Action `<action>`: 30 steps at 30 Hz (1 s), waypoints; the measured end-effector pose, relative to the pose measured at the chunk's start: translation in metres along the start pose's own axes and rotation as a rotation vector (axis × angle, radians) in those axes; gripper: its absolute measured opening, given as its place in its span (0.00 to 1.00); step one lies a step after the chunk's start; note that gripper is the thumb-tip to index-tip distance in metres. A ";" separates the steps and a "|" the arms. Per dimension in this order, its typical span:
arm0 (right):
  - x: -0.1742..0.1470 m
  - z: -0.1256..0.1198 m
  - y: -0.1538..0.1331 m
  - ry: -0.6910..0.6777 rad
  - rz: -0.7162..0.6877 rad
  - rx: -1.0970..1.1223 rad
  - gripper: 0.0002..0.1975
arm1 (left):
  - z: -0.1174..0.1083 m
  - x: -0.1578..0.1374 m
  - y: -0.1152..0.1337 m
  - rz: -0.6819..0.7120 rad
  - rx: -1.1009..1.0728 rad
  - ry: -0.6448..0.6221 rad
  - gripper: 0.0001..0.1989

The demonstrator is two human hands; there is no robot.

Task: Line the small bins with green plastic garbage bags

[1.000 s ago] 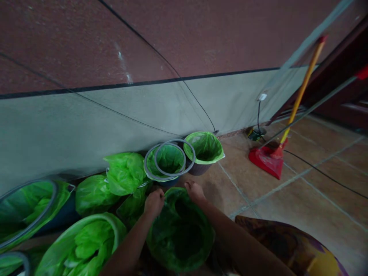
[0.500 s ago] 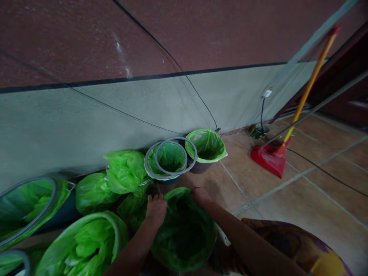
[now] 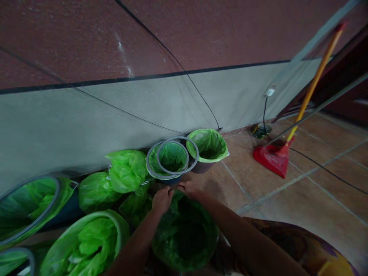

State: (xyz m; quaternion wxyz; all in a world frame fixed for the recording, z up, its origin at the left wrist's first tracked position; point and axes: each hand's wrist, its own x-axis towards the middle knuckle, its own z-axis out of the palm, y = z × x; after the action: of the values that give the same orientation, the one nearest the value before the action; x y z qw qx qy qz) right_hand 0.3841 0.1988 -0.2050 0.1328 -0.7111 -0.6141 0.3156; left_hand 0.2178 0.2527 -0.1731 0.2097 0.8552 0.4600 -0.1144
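A bin lined with a green plastic bag (image 3: 168,241) stands right in front of me, its inside dark. At its far rim, my left hand (image 3: 162,199) is closed on the bag's edge. My right hand (image 3: 190,188) pinches the same edge just to the right, and the two hands are close together. Beyond them stands a lined bin with a loose grey ring (image 3: 198,155) lying askew over its top. Another bin lined with green bag (image 3: 208,143) is beside it, against the wall.
Puffed green bags (image 3: 128,170) lie to the left. Larger lined bins stand there too, one with a pale rim (image 3: 122,230) and another with a grey rim (image 3: 57,191). A red dustpan (image 3: 273,159) with a yellow handle is on the tiled floor at right, near a black cable (image 3: 324,168).
My hands have moved closer together along the far rim of the bin. The right hand shifted left and the left hand slightly right.
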 end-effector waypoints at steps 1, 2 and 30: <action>0.001 0.003 0.002 -0.028 -0.016 -0.014 0.15 | 0.004 0.000 -0.001 0.007 0.019 -0.023 0.17; 0.001 0.005 0.005 -0.041 -0.027 -0.022 0.14 | 0.006 -0.001 -0.002 0.012 0.033 -0.036 0.16; -0.108 0.039 0.013 0.461 0.562 0.122 0.24 | -0.014 -0.012 -0.017 -0.078 -0.204 0.136 0.23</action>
State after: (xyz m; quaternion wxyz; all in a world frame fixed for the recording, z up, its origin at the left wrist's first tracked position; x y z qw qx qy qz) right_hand 0.3652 0.0850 -0.2111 0.2178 -0.8953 -0.3286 0.2073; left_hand 0.1969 0.2583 -0.1604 0.2591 0.8166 0.5156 -0.0168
